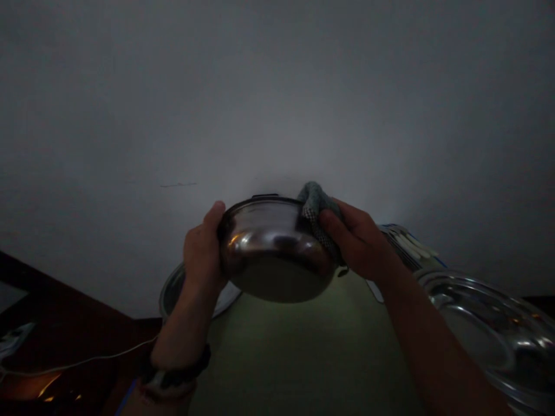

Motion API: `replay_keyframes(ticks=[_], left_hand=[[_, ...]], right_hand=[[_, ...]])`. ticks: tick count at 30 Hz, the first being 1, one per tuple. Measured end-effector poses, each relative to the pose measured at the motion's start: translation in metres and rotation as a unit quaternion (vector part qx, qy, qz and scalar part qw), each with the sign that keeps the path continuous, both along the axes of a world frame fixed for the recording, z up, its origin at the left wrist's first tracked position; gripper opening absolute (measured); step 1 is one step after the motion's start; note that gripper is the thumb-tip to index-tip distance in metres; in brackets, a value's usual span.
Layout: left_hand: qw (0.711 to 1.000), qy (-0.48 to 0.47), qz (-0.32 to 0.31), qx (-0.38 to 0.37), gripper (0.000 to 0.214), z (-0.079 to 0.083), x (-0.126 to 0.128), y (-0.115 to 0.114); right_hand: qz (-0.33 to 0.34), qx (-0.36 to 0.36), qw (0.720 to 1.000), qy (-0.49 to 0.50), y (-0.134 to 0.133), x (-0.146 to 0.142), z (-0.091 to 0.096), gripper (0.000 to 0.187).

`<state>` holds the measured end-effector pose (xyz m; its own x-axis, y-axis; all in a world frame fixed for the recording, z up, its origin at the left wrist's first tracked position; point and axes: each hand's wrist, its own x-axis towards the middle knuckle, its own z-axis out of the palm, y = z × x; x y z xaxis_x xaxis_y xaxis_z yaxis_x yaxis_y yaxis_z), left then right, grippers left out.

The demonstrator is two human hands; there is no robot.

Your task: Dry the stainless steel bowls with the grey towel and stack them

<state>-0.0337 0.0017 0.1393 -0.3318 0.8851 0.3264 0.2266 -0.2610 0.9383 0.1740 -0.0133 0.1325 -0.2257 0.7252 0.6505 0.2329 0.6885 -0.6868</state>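
Note:
A shiny steel pot (273, 248) is held up above the table, tilted so its outer side and base face me. My left hand (203, 248) grips the pot's left side, thumb near the rim. In my right hand (358, 237) is a bunched grey-green cloth (318, 202), pressed over the rim and side at the pot's right. A small handle or bracket (343, 271) sticks out below the right hand. The inside of the pot is hidden from me.
The greenish tabletop (303, 358) lies below, against a pale wall (277, 104). A large steel basin (477, 329) stands at the right, with white-handled utensils (411, 242) behind it. Behind my left forearm is a round container (171, 289). A white cable (99, 357) runs at the left.

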Motion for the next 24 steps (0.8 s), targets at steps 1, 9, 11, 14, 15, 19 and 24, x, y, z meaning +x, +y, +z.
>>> replay_keyframes(ticks=[1,9,11,14,15,19,24], left_hand=[[0.998,-0.058,0.014,-0.032,0.039,-0.004,0.002,0.005],[0.963,0.204,-0.172,0.030,0.038,0.011,0.017,-0.022],[0.951,0.239,-0.195,0.033,0.038,0.015,0.018,-0.029],[0.971,0.161,-0.177,0.014,0.036,0.013,0.014,-0.025],[0.982,0.100,-0.163,0.002,0.035,0.011,0.012,-0.020],[0.972,-0.220,-0.077,-0.006,0.032,-0.001,0.006,0.002],[0.964,-0.249,-0.096,-0.019,0.024,-0.010,0.010,0.014]], right_hand=[[-0.008,-0.015,1.000,0.020,0.005,0.002,-0.004,0.031],[0.039,-0.064,0.992,-0.103,-0.005,0.008,0.011,0.030],[0.049,-0.056,0.988,-0.132,-0.013,0.006,0.017,0.030],[0.036,-0.058,0.991,-0.112,-0.015,0.004,0.018,0.031],[0.032,-0.061,0.994,-0.086,-0.013,0.005,0.016,0.031],[0.015,-0.079,0.995,0.054,0.002,0.006,0.004,0.034],[-0.047,-0.085,0.987,0.128,0.009,0.005,-0.001,0.034]])
